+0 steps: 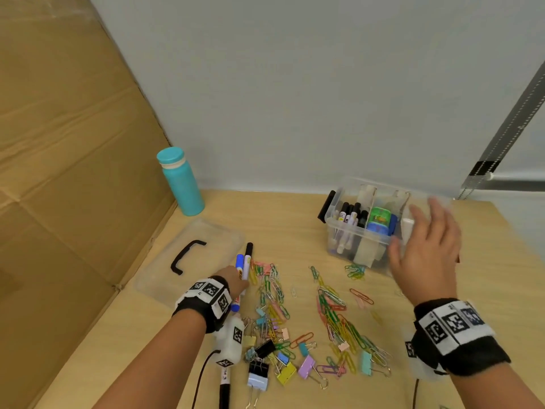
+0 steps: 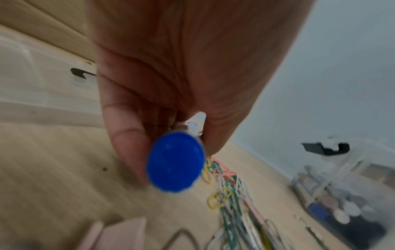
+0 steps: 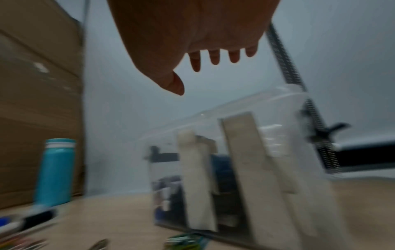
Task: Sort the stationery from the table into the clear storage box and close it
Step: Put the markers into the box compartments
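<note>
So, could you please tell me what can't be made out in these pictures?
- Left hand: how many markers it grips; head view hides the fingers, left wrist view shows only a blue end cap.
- Clear storage box: right compartment covered by the right hand; right wrist view blurred.
- Marker print: too small.

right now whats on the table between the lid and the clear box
In the head view, markers gripped by the left hand, then scattered paper clips, lie between lid and clear box.

Paper clips [image 1: 339, 317] and binder clips [image 1: 283, 364] littered table centre [image 1: 486, 290]; lid [image 1: 188, 258] blocked left edge; storage box [image 1: 359, 231] stood open-topped.
</note>
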The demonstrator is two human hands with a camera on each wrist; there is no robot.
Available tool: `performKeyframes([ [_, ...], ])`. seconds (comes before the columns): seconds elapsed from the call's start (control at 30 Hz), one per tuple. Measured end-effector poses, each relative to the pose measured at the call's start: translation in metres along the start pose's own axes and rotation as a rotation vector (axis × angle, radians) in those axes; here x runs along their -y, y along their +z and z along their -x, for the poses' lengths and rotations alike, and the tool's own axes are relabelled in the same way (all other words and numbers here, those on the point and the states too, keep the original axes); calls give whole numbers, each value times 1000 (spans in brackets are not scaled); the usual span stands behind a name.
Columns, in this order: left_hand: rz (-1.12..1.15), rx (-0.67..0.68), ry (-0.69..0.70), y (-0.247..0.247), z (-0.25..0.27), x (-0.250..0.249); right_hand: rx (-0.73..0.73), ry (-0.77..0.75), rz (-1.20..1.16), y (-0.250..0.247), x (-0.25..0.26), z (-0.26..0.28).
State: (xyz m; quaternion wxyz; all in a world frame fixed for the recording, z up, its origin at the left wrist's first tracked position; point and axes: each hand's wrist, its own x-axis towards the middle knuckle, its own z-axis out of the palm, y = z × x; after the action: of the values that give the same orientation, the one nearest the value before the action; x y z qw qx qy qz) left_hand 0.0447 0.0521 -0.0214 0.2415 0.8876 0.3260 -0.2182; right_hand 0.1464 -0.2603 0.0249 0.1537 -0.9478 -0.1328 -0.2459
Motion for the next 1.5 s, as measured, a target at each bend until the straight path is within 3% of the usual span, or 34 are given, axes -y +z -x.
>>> performKeyframes([
  [0.17,268,-56,158,-21,15,16,114,-621,-29,4,89,39],
  [0.3,511,-121,211,-35,21,41,375,-1168,-159,35,145,89],
  [0.4,556,-166,252,-39,22,58,509,-1320,-99,52,173,115],
  [0.53,613,-186,294,-38,21,74,631,-1372,-28,66,192,130],
  [0.73,622,-194,327,-37,11,76,600,-1279,-42,66,198,118],
  [0.87,649,-200,364,-39,3,63,479,-1230,-140,57,191,100],
  [1.0,671,-173,417,-38,-5,50,319,-1080,-157,50,166,73],
  [1.1,661,-156,459,-35,-8,41,237,-826,-181,34,138,39],
  [1.27,633,-119,508,-30,-9,33,118,-169,-320,0,86,-25],
  [1.37,637,-106,521,-27,-7,28,112,41,-312,3,62,-58],
  [1.5,610,-86,543,-26,-3,20,257,239,-266,21,61,-95],
])
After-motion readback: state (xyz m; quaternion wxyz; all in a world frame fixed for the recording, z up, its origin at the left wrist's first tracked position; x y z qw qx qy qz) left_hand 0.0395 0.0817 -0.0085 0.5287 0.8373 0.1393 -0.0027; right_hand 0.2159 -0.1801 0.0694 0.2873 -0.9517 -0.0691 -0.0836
